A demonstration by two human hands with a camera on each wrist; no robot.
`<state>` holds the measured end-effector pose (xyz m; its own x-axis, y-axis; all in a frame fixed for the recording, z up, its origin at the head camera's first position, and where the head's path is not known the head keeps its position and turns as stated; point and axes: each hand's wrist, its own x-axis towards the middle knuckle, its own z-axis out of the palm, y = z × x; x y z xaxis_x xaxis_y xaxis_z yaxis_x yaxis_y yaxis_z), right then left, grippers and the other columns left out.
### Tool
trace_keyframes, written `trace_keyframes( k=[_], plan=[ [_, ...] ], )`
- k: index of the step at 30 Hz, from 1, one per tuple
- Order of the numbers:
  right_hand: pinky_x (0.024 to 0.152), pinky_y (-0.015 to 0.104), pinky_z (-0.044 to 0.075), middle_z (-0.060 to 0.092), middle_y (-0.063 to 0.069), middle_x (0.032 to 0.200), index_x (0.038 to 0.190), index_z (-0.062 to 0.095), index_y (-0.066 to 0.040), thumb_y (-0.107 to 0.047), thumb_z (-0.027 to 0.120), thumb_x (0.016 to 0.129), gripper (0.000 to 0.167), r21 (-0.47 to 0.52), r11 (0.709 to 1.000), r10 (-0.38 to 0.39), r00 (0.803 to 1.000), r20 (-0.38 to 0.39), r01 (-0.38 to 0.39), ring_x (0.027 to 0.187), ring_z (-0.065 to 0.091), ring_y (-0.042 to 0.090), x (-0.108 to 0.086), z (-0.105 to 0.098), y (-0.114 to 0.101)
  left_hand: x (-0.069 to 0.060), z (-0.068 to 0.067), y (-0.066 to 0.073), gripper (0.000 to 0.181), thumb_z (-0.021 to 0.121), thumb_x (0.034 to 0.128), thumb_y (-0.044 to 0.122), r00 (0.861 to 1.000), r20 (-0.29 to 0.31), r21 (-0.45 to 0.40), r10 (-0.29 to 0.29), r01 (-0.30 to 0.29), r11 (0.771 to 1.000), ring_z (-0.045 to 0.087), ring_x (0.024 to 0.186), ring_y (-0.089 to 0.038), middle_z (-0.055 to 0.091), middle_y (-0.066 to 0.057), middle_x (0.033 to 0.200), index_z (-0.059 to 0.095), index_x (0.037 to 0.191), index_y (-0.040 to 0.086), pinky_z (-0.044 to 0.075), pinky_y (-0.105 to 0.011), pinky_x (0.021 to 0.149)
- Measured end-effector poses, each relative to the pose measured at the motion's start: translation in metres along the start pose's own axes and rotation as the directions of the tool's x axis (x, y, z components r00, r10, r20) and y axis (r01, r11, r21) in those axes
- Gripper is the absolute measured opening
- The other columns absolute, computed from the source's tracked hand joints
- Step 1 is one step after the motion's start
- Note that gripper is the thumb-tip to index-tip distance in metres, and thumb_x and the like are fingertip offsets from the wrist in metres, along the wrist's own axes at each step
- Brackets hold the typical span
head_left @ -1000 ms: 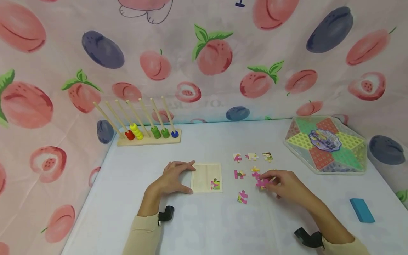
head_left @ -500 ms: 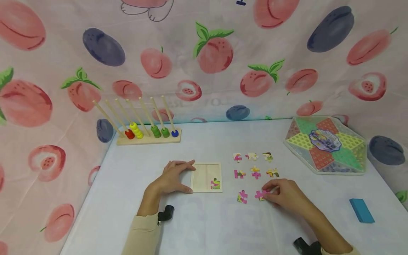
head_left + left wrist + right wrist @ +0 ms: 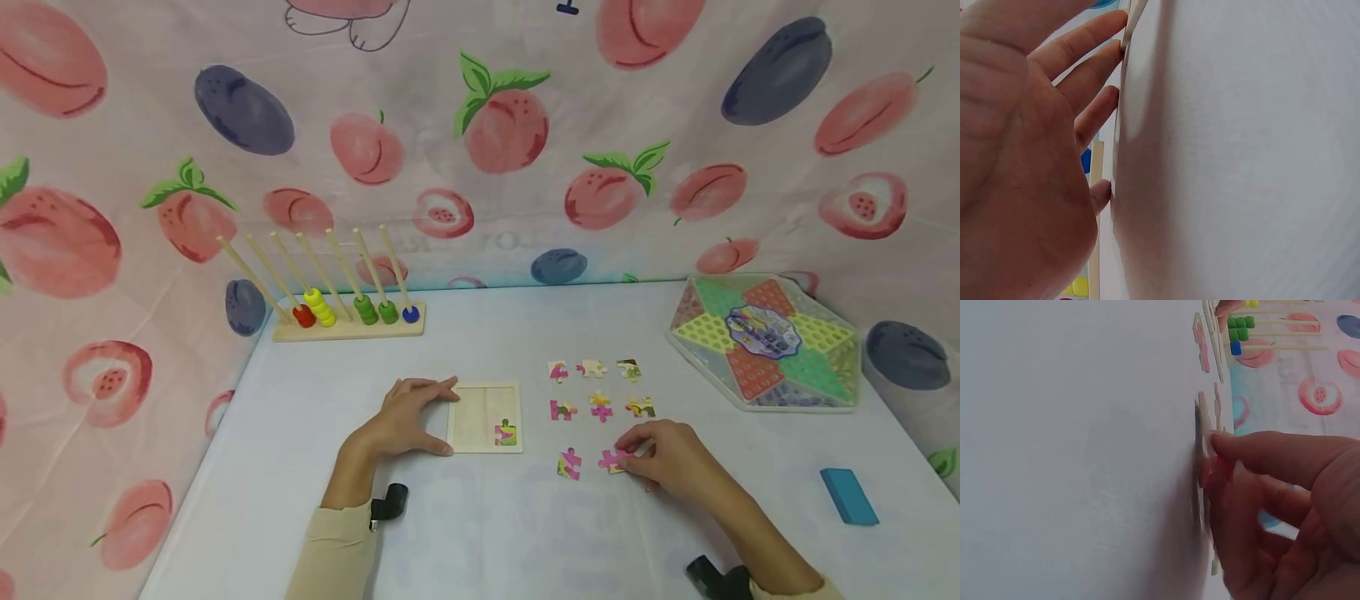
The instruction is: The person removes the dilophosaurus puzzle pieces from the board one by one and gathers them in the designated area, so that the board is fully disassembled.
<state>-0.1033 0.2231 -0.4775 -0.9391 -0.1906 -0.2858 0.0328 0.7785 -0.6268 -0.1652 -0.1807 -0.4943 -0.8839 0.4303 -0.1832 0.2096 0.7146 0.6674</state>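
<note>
A shallow wooden puzzle tray (image 3: 472, 417) lies flat on the white table, one pink-and-green puzzle piece (image 3: 506, 432) in its lower right corner. My left hand (image 3: 405, 418) rests along the tray's left side, index finger at the top corner and thumb at the bottom corner; the left wrist view shows its fingers (image 3: 1094, 59) fairly straight. My right hand (image 3: 671, 458) pinches a pink puzzle piece (image 3: 611, 460) at its right end, low at the table. Part of that piece is hidden by the fingertips. A pink-and-yellow piece (image 3: 569, 464) lies just left of it.
Several more puzzle pieces lie in rows behind, such as a pink-and-yellow one (image 3: 601, 407). A bead rack (image 3: 348, 329) with upright rods stands at the back left. A hexagonal box (image 3: 765, 342) lies at the back right, a blue block (image 3: 849, 497) at the right.
Between one second and half a second ago, my right hand came down toward the front with the pink puzzle piece, uncovering a yellow piece behind. Since then both hands look still.
</note>
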Motion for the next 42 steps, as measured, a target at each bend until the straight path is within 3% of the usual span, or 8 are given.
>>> trace_keyframes(
  k=[4, 14, 26, 32, 35, 42],
  plan=[
    [0.061, 0.021, 0.044, 0.069, -0.002, 0.087, 0.103, 0.076, -0.011, -0.013, 0.082, 0.081, 0.023, -0.043, 0.999, -0.027, 0.999, -0.031, 0.025, 0.073, 0.054, 0.012, 0.002, 0.001, 0.000, 0.000, 0.000, 0.001, 0.075, 0.096, 0.0664, 0.029, 1.000, 0.006, -0.001, -0.016, 0.016, 1.000, 0.034, 0.148, -0.025, 0.047, 0.011, 0.160, 0.064, 0.134, 0.028, 0.002, -0.059, 0.129],
    [0.064, 0.023, 0.040, 0.063, -0.002, 0.086, 0.105, 0.073, -0.013, -0.013, 0.084, 0.078, 0.029, -0.081, 0.997, -0.020, 0.999, -0.037, 0.017, 0.074, 0.051, 0.013, 0.004, 0.001, -0.008, 0.002, 0.000, 0.000, 0.077, 0.097, 0.0661, 0.030, 0.999, 0.005, 0.018, -0.032, 0.032, 0.999, 0.034, 0.147, -0.025, 0.049, 0.009, 0.158, 0.064, 0.136, 0.030, 0.003, -0.059, 0.129],
    [0.058, 0.021, 0.038, 0.059, -0.007, 0.080, 0.101, 0.074, -0.016, -0.011, 0.076, 0.080, 0.022, -0.105, 0.981, -0.171, 0.982, -0.085, 0.162, 0.062, 0.045, 0.005, 0.014, 0.004, -0.025, 0.000, 0.000, 0.001, 0.074, 0.096, 0.0668, 0.030, 1.000, 0.010, 0.015, -0.006, 0.006, 1.000, 0.034, 0.148, -0.026, 0.046, 0.011, 0.160, 0.065, 0.133, 0.028, 0.002, -0.060, 0.129],
    [0.058, 0.021, 0.041, 0.062, -0.006, 0.086, 0.107, 0.074, -0.018, -0.014, 0.080, 0.083, 0.025, -0.097, 0.979, -0.183, 0.983, -0.033, 0.179, 0.068, 0.049, 0.009, 0.027, 0.010, -0.048, 0.000, -0.001, 0.000, 0.074, 0.096, 0.0672, 0.031, 1.000, 0.011, 0.022, 0.008, -0.008, 1.000, 0.035, 0.147, -0.026, 0.046, 0.010, 0.161, 0.064, 0.134, 0.027, 0.002, -0.060, 0.129],
    [0.067, 0.021, 0.048, 0.067, -0.006, 0.093, 0.111, 0.074, -0.019, -0.018, 0.083, 0.083, 0.029, -0.114, 0.971, -0.208, 0.978, 0.022, 0.210, 0.080, 0.054, 0.011, 0.036, 0.013, -0.063, 0.000, -0.001, 0.000, 0.074, 0.096, 0.0671, 0.031, 1.000, 0.007, 0.022, -0.002, 0.002, 1.000, 0.035, 0.147, -0.026, 0.047, 0.010, 0.160, 0.064, 0.134, 0.027, 0.002, -0.060, 0.129],
    [0.099, 0.038, 0.054, 0.070, -0.005, 0.121, 0.122, 0.071, -0.020, -0.019, 0.083, 0.086, 0.039, -0.116, 0.932, -0.317, 0.927, 0.199, 0.344, 0.112, 0.060, 0.017, 0.060, 0.024, -0.094, 0.000, -0.001, 0.003, 0.073, 0.095, 0.0681, 0.029, 0.999, 0.016, 0.000, -0.034, 0.034, 0.999, 0.032, 0.150, -0.026, 0.046, 0.011, 0.161, 0.064, 0.134, 0.029, 0.001, -0.061, 0.129]
  ],
)
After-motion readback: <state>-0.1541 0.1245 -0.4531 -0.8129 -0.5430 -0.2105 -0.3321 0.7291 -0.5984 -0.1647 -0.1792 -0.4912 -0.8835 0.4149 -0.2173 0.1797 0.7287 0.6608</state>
